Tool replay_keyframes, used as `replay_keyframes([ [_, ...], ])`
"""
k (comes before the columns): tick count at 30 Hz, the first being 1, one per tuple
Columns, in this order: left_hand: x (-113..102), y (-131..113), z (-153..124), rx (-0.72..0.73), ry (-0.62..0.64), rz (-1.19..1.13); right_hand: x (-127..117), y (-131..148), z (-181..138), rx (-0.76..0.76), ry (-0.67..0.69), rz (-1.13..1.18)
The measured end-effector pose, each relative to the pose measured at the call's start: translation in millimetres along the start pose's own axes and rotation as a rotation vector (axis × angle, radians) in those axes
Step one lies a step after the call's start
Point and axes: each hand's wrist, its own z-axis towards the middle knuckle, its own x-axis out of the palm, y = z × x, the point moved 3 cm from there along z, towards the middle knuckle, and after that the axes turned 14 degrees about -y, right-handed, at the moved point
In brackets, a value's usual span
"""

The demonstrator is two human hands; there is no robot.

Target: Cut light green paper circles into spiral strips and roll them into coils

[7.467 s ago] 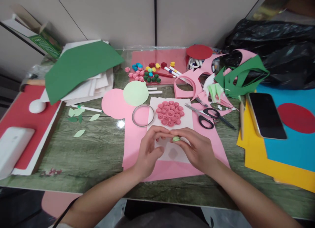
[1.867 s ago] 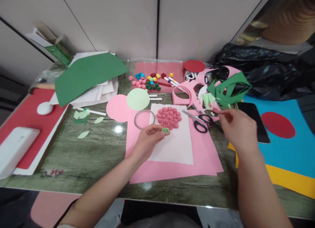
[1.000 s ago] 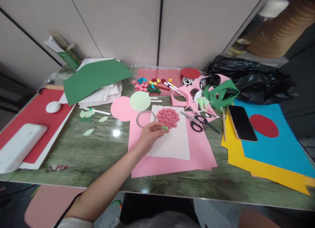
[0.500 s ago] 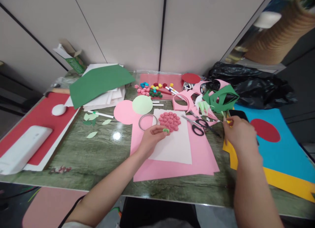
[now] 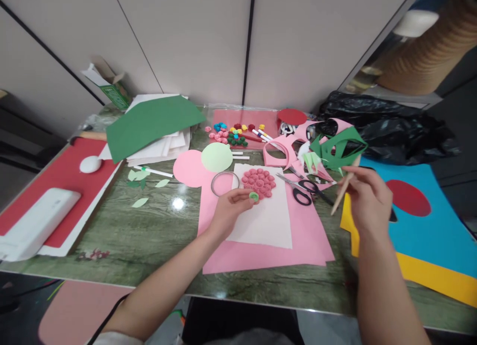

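Note:
My left hand (image 5: 233,208) pinches a small green rolled-paper flower (image 5: 254,196) over the white paper sheet (image 5: 261,226). Right beside it lies a cluster of pink rolled-paper flowers (image 5: 258,180). In my right hand (image 5: 368,196) is a pointed wooden stick (image 5: 341,195), gripped near its upper end with the tip slanting down to the left. Black-handled scissors (image 5: 301,196) rest between my hands at the sheet's right edge. A metal ring (image 5: 225,182) lies near my left fingers, partly hidden by the hand.
Pink paper (image 5: 261,260) lies under the white sheet. Blue (image 5: 443,226) and yellow (image 5: 439,283) sheets are at right. Paper scraps (image 5: 335,149) and small colored rolls (image 5: 219,135) sit behind. A white glue gun-like device (image 5: 40,223) and green sheet (image 5: 152,126) are left.
My right hand has shifted slightly right and turned, and the wooden stick in it now slants clearly into view. My left hand stays nearly still with the green flower.

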Motion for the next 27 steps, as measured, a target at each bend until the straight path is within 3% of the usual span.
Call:
replay_keyframes([
  [1, 0, 1, 0, 0.014, 0.005, 0.007, 6, 13, -9, 0.002, 0.069, 0.111],
  [3, 1, 2, 1, 0.028, 0.014, 0.013, 20, 39, -32, 0.085, 0.233, 0.563],
  [5, 1, 3, 1, 0.036, 0.020, 0.026, 29, 61, -55, 0.116, 0.285, 0.677],
  [7, 2, 3, 1, 0.048, 0.019, 0.046, 32, 75, -73, 0.079, 0.266, 0.643],
  [10, 2, 2, 0, 0.055, 0.023, 0.076, 32, 87, -91, -0.187, 0.306, 0.420],
  [14, 3, 1, -1, 0.061, 0.033, 0.094, 30, 91, -98, -0.443, 0.316, 0.386],
  [27, 2, 6, 1, 0.109, 0.048, 0.138, 34, 104, -99, -0.726, 0.230, 0.394],
])
